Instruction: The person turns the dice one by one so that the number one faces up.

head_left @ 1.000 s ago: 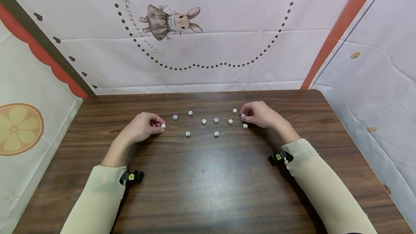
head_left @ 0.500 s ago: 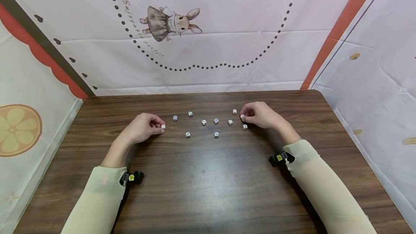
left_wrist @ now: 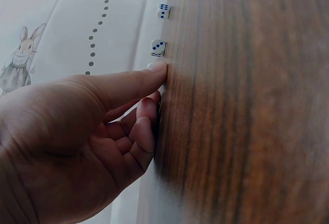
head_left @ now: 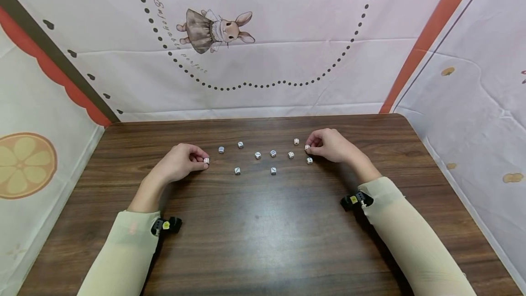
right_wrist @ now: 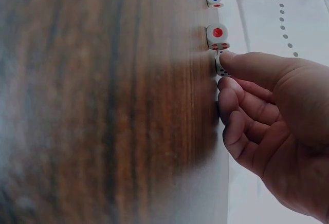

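My left hand (head_left: 178, 162) rests low at the left end of the scattered dice, pinching a white die (head_left: 206, 161) between thumb and fingers. In the left wrist view the thumb (left_wrist: 131, 86) covers most of that die. Toward the right end, my right hand (head_left: 330, 145) pinches another white die (head_left: 307, 147), whose dark-dotted side (right_wrist: 222, 66) shows under the thumb in the right wrist view. Close in front of that hand lies a die (head_left: 309, 161), with a red one-spot facing the right wrist camera. A further die (head_left: 297, 141) lies just to its left.
Several more white dice lie between my hands on the brown wooden table (head_left: 259, 232), among them one die (head_left: 221, 150) near my left hand and two nearer dice, a left one (head_left: 237, 171) and a right one (head_left: 273, 171). A printed cloth (head_left: 287, 22) hangs behind the table.
My right hand has edged slightly to the right with its pinched die. The left hand and the loose dice have stayed in place.
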Action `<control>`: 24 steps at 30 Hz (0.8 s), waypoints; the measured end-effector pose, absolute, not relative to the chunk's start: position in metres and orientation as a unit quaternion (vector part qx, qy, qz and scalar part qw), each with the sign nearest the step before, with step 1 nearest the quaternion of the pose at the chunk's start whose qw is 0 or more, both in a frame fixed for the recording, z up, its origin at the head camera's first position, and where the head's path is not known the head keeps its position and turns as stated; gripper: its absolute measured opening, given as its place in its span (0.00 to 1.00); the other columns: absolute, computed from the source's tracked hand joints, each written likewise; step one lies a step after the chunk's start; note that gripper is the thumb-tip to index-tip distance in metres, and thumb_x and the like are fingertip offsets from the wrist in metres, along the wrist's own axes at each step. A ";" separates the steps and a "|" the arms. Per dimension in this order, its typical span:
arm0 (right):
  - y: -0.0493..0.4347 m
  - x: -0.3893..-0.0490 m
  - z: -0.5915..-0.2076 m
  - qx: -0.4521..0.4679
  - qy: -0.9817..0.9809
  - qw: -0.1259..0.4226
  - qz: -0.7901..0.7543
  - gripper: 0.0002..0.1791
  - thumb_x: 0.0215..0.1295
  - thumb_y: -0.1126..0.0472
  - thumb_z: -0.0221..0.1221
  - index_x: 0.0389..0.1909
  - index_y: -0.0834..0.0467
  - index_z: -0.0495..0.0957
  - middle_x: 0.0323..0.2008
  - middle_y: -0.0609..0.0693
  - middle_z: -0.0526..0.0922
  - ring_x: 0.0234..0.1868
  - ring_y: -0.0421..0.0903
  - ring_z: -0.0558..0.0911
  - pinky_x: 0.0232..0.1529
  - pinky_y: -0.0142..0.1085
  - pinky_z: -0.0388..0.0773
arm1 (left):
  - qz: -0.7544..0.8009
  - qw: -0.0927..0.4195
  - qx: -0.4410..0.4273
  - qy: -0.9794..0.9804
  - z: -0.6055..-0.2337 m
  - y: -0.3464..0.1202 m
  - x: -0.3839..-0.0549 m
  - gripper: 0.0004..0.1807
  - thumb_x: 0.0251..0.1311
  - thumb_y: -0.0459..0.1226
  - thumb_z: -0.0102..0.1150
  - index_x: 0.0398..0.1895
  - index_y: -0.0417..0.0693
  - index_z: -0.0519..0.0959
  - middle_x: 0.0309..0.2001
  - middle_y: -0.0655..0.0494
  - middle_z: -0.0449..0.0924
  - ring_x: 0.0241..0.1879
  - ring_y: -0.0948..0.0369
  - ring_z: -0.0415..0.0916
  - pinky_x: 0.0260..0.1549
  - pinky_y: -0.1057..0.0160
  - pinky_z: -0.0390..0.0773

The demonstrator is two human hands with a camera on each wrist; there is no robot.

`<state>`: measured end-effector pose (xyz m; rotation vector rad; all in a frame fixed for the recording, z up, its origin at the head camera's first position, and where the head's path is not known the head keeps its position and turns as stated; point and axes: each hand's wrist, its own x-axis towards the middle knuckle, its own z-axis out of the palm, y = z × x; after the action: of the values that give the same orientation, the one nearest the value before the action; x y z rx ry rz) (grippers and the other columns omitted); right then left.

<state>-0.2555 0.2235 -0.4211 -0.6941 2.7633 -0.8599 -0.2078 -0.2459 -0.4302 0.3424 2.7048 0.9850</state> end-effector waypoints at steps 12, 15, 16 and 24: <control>0.226 -0.252 -0.420 -0.268 0.916 0.088 -0.286 0.16 0.66 0.71 0.67 0.53 0.59 0.85 0.38 0.50 0.85 0.40 0.47 0.82 0.46 0.46 0.78 | 0.340 0.120 0.117 0.926 -0.431 -0.246 -0.207 0.08 0.65 0.36 0.74 0.44 0.44 0.89 0.36 0.54 0.84 0.36 0.57 0.77 0.37 0.59 0.76; 0.227 -0.251 -0.419 -0.291 0.911 0.083 -0.281 0.18 0.66 0.74 0.65 0.55 0.57 0.86 0.44 0.52 0.85 0.42 0.48 0.82 0.48 0.47 0.78 | 0.337 0.119 0.115 0.927 -0.432 -0.246 -0.208 0.07 0.65 0.36 0.74 0.44 0.45 0.89 0.36 0.55 0.84 0.36 0.57 0.77 0.37 0.59 0.77; 0.227 -0.251 -0.419 -0.297 0.910 0.081 -0.278 0.19 0.66 0.74 0.65 0.54 0.56 0.87 0.46 0.52 0.85 0.42 0.49 0.81 0.47 0.47 0.78 | 0.336 0.119 0.114 0.927 -0.432 -0.246 -0.208 0.07 0.65 0.36 0.74 0.43 0.45 0.89 0.36 0.55 0.84 0.36 0.57 0.78 0.38 0.59 0.77; 0.226 -0.252 -0.419 -0.312 0.912 0.074 -0.257 0.14 0.68 0.72 0.65 0.49 0.54 0.89 0.45 0.51 0.85 0.40 0.48 0.79 0.44 0.45 0.76 | 0.337 0.120 0.116 0.926 -0.432 -0.246 -0.208 0.08 0.65 0.36 0.74 0.44 0.44 0.89 0.36 0.54 0.84 0.37 0.57 0.77 0.38 0.58 0.77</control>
<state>-0.2524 0.2260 -0.4195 -0.9356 2.7362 -0.7701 -0.2077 -0.2459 -0.4320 0.3376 2.7065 0.9854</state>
